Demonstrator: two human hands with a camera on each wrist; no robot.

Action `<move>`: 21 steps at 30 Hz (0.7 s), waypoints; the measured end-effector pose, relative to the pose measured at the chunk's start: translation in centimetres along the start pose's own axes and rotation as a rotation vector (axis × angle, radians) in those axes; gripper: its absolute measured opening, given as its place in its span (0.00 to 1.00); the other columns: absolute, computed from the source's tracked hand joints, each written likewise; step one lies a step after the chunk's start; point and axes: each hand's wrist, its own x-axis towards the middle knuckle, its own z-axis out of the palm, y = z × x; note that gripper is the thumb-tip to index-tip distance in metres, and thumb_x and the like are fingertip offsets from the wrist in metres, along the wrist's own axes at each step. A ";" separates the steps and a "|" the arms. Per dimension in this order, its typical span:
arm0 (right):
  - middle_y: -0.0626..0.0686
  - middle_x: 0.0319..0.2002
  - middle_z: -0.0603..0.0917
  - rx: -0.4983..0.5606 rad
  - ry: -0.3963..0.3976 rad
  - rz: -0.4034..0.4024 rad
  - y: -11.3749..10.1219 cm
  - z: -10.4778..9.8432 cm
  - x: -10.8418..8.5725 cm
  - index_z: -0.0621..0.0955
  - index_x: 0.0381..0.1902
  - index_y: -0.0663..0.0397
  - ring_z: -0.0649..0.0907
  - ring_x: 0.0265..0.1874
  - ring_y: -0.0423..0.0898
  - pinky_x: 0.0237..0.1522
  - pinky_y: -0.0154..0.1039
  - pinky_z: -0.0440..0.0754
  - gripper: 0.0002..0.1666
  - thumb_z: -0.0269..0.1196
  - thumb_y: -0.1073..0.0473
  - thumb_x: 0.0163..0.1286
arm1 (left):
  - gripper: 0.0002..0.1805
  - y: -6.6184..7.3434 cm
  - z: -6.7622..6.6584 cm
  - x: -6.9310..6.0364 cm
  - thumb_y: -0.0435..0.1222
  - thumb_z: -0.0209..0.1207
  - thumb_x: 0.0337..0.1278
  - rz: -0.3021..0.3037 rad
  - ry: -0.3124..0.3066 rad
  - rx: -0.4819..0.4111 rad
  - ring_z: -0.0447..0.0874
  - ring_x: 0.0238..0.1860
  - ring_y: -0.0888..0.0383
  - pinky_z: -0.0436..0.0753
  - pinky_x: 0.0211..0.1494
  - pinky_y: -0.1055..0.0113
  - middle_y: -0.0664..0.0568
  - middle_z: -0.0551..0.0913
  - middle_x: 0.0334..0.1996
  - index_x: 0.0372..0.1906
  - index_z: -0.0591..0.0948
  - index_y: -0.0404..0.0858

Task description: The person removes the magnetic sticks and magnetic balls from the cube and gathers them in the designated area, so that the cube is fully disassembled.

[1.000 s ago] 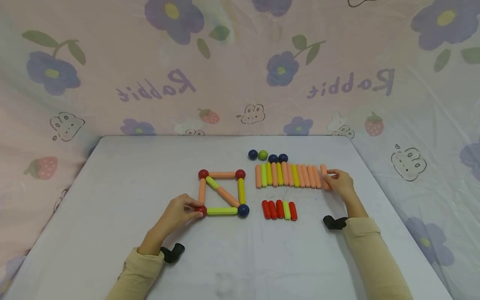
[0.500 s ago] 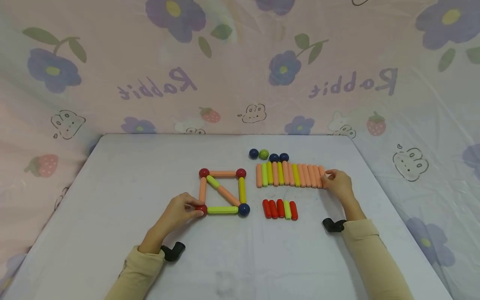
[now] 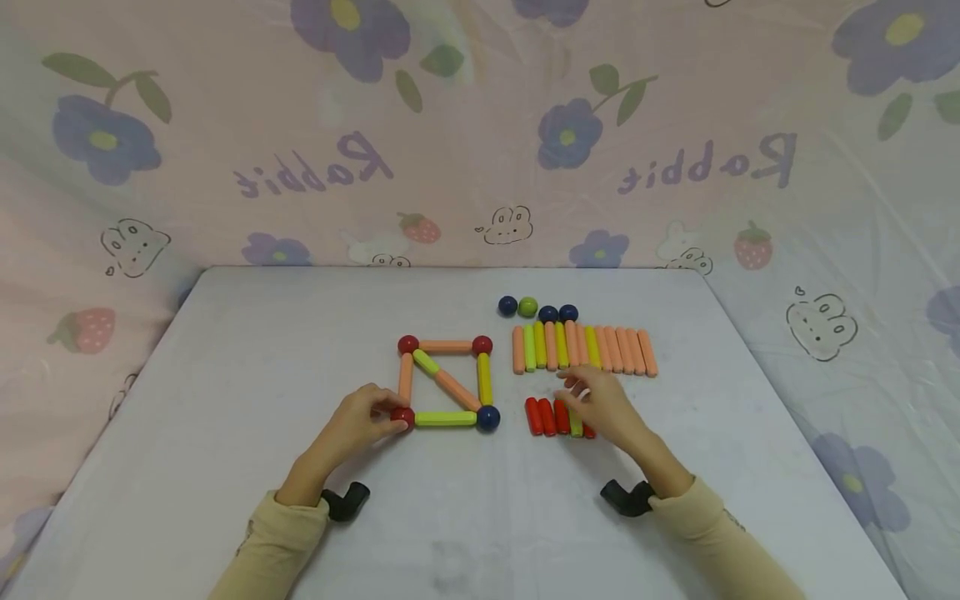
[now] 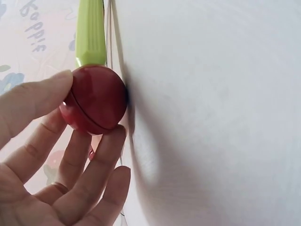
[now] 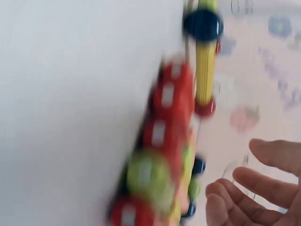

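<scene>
My left hand [image 3: 364, 422] pinches a red ball [image 4: 98, 96] at the near left corner of a square of rods and balls lying on the table. A light green rod [image 3: 446, 419] runs from that ball to a dark blue ball [image 3: 488, 418]; a two-part green and orange diagonal [image 3: 447, 382] crosses the square. My right hand [image 3: 604, 407] hovers with loosely bent fingers over a short row of red rods [image 3: 547, 416] and one green rod, partly covering them. Nothing shows between its fingers in the right wrist view, where the rods are blurred.
Behind the right hand lies a long row of orange, yellow and green rods [image 3: 622, 351]. Several loose balls [image 3: 528, 307], dark blue and green, sit beyond it. A patterned cloth [image 3: 465, 167] hangs at the far edge of the white table [image 3: 300, 317].
My right hand has pushed the end orange rod against the long row, let go of it, and moved left and nearer over the red rods. The left hand stays on the red ball.
</scene>
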 end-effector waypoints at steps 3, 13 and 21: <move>0.58 0.39 0.84 0.016 -0.082 -0.063 -2.4 1.9 -0.6 0.81 0.50 0.64 0.80 0.33 0.44 0.33 0.29 0.80 0.18 0.66 0.62 0.63 | 0.12 0.0 0.0 0.0 0.32 0.68 0.50 0.004 -0.001 0.005 0.81 0.41 0.53 0.83 0.49 0.58 0.47 0.82 0.35 0.42 0.85 0.35; 0.58 0.47 0.80 -0.068 -0.227 -0.037 -7.6 6.6 0.0 0.78 0.55 0.54 0.81 0.38 0.47 0.45 0.43 0.86 0.24 0.68 0.57 0.61 | 0.11 0.0 -0.9 -0.2 0.31 0.68 0.49 0.011 -0.048 -0.010 0.81 0.41 0.53 0.83 0.50 0.55 0.45 0.83 0.36 0.41 0.85 0.34; 0.56 0.37 0.79 -0.105 -0.237 -0.030 -9.2 8.5 1.8 0.77 0.45 0.56 0.76 0.29 0.46 0.34 0.37 0.80 0.16 0.67 0.56 0.63 | 0.10 -0.5 -2.5 -0.5 0.31 0.69 0.49 -0.030 -0.135 0.001 0.82 0.43 0.52 0.83 0.52 0.53 0.45 0.85 0.38 0.39 0.85 0.34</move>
